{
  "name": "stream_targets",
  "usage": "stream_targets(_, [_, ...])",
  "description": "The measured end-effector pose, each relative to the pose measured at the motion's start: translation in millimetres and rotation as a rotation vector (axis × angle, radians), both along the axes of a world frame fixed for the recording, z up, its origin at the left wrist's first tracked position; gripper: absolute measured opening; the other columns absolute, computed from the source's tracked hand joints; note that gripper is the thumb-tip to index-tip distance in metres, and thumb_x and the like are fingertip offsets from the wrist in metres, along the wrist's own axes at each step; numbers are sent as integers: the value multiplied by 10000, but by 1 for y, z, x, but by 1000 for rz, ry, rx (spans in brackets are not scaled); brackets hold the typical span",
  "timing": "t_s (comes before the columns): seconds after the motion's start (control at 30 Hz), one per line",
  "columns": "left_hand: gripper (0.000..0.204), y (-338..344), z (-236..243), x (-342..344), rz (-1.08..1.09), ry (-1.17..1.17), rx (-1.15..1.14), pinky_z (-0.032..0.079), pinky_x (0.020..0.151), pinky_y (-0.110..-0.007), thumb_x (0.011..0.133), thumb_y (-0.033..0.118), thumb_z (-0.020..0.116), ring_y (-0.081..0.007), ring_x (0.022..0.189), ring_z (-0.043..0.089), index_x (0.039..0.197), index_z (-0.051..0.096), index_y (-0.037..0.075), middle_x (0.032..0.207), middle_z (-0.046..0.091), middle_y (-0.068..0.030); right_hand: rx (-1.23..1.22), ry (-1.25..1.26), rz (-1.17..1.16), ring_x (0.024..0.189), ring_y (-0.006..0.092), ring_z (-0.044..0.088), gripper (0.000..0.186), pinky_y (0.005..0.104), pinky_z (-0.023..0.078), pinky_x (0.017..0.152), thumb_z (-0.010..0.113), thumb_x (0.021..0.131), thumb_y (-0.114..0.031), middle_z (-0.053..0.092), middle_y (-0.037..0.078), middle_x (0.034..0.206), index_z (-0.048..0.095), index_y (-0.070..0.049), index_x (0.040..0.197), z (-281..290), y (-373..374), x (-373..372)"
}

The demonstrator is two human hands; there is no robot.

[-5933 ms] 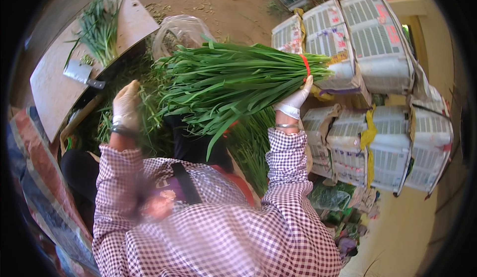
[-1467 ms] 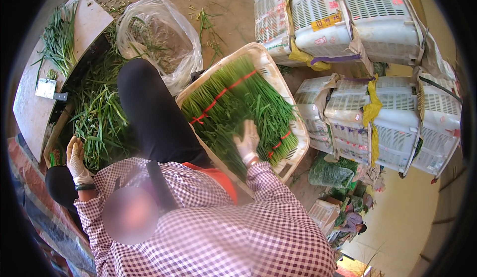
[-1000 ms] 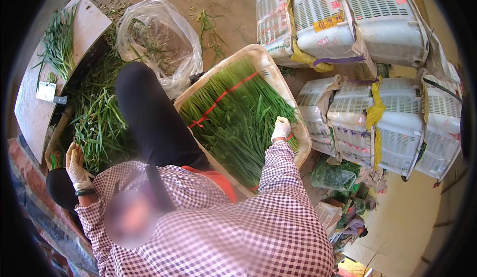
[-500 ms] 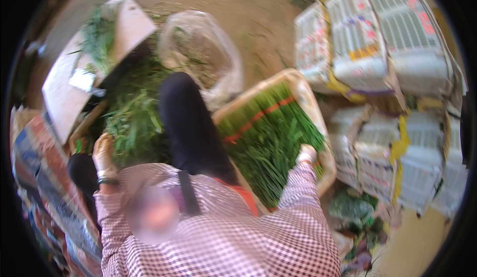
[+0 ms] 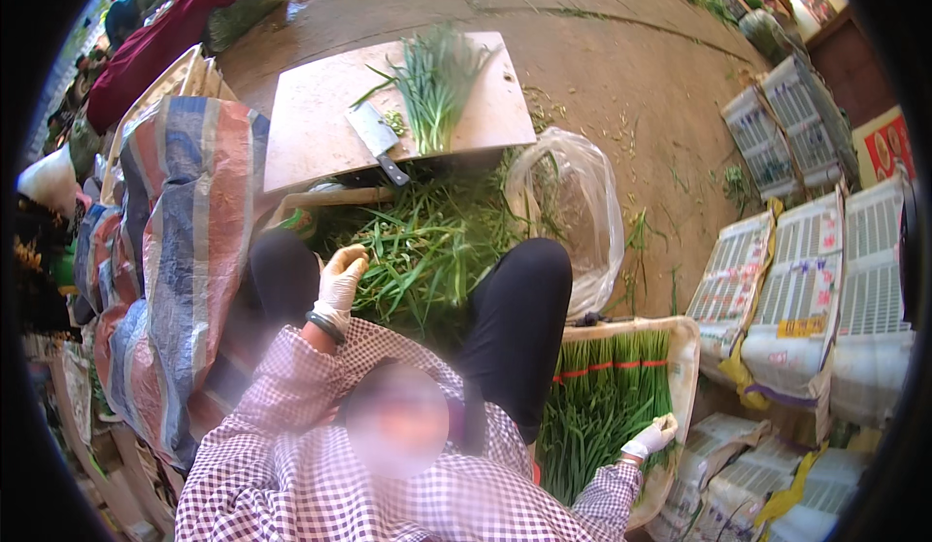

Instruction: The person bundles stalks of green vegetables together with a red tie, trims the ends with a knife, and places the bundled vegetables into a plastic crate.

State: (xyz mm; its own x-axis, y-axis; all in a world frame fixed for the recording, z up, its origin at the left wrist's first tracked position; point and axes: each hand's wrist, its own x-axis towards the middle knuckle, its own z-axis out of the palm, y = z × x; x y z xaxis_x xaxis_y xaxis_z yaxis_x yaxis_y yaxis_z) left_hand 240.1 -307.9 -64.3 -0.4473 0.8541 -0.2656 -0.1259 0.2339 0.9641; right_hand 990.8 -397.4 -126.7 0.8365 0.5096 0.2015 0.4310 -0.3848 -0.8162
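My left hand point(image 5: 340, 282) hangs over loose green leaves point(image 5: 427, 251) between my knees, fingers loosely bent and apart, holding nothing visible. At lower right, my right hand point(image 5: 649, 437) rests in a pale plastic crate point(image 5: 684, 367) of banded green leafy bunches point(image 5: 592, 416), near its right side. Its fingers are closed; what is in them is hidden. Ahead, a white board point(image 5: 311, 115) bears a cleaver point(image 5: 374, 129), loose leafy stalks point(image 5: 437, 95) and small chopped pieces.
A clear plastic bag point(image 5: 597, 212) lies beside my right knee. Striped woven sheeting point(image 5: 184, 241) is heaped at my left, with maroon cloth point(image 5: 165, 27) beyond. Stacked white crates point(image 5: 786, 280) line the right side, above the dirt-coloured floor point(image 5: 631, 76) scattered with scraps.
The banded bunch held up 5.9 seconds ago has left my hand; the crate holds banded bunches. My view has swung leftward. My right fingers, spread 1.5 seconds ago, have closed.
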Motion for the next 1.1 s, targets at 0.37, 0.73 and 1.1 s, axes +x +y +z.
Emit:
stream_targets(0.37, [209,-43,94,11,100,-67,130,521,839,-258,1039,172,599,-101,881,633,1113,704,7,968,707,-22,-48,-138,1014,1126,239,617,295,365,492,1010,596,1014,-114,652,137,1232,615,35,1267,111,206,-247])
stream_targets(0.73, [230,-271,84,-58,646,-111,-169,473,645,-211,1015,240,653,-72,687,581,920,706,37,830,695,-16,-348,-528,1634,1029,346,681,290,426,516,948,658,956,-177,729,202,1097,711,19,1164,142,288,-396])
stream_targets(1.1, [555,-431,-78,-8,635,-71,-875,483,1055,-371,892,264,719,-321,1209,639,1348,599,-28,1320,654,-221,-533,-666,1622,875,307,689,267,395,534,842,637,976,-246,740,165,928,754,-9,1019,101,341,-387])
